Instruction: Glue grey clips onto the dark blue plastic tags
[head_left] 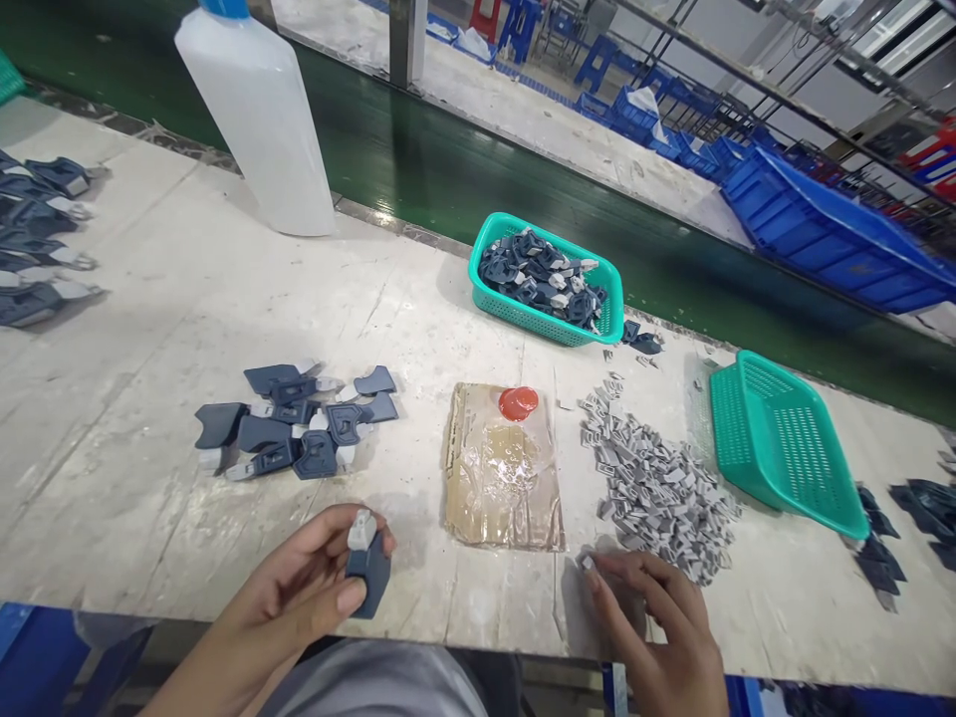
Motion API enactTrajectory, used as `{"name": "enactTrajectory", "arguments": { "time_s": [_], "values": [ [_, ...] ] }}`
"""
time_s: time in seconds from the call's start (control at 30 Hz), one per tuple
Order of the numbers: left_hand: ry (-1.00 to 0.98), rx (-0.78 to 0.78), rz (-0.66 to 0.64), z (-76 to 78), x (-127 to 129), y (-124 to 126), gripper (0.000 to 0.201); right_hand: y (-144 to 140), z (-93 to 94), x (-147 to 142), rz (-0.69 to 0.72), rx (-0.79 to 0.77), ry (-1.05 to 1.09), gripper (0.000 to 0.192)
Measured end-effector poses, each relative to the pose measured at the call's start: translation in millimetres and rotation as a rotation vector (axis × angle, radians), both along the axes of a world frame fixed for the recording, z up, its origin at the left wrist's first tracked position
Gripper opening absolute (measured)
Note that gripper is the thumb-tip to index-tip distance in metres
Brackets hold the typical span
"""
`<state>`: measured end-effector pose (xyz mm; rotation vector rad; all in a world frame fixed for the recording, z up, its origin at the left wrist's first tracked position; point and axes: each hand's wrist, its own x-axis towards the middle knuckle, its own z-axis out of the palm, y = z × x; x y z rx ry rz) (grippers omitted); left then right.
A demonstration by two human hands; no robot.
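While the left hand grips a blue piece between thumb and fingers, the right hand pinches a small grey clip at the tips of its thumb and forefinger. Both are near the front edge of the counter, well apart, with the clip to the right of the piece at about the same depth. The piece's long axis runs roughly away from the body, its pale tip at the far end; the clip is too small for its axis to be told.

Just beyond the gap between the hands lies a card, wet-looking, with a red blob near its far edge. It is nearer the clip than the left hand's load. The right hand rests beside the near edge of a heap of clips; past the left hand lies a loose group of blue pieces. Farther off, one green basket holds more such pieces, and another stands tilted beyond the clips.
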<state>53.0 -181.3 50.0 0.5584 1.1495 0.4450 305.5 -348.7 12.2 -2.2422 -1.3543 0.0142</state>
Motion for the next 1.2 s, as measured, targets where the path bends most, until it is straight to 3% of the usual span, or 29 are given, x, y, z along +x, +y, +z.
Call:
{"name": "enactTrajectory", "arguments": {
  "time_s": [0.17, 0.33, 0.57, 0.77, 1.0, 1.2],
  "values": [
    [-0.024, 0.004, 0.0, 4.3, 4, 0, 0.036, 4, -1.9, -1, 0.054, 0.077, -0.072, 0.015],
    [-0.109, 0.046, -0.011, -7.8, 1, 1, 0.039, 12, 8.7, 1, 0.181, 0.079, -0.229, 0.013],
    [-0.314, 0.035, -0.028, -17.1, 10, 0, 0.044, 85, 40.9, -15, 0.278, 0.178, -0.354, 0.006],
    [-0.403, 0.009, 0.056, -19.3, 6, -1, 0.033, 130, 27.5, -16, 0.351, 0.122, -0.3, 0.003],
    [-0.421, -0.045, 0.019, -21.5, 3, 0, 0.029, 131, 18.4, -16, 0.363, 0.103, -0.301, 0.002],
    [-0.355, -0.066, 0.09, -23.4, 0, -2, 0.032, 136, 19.6, -18, 0.349, 0.154, -0.263, 0.005]
  ]
}}
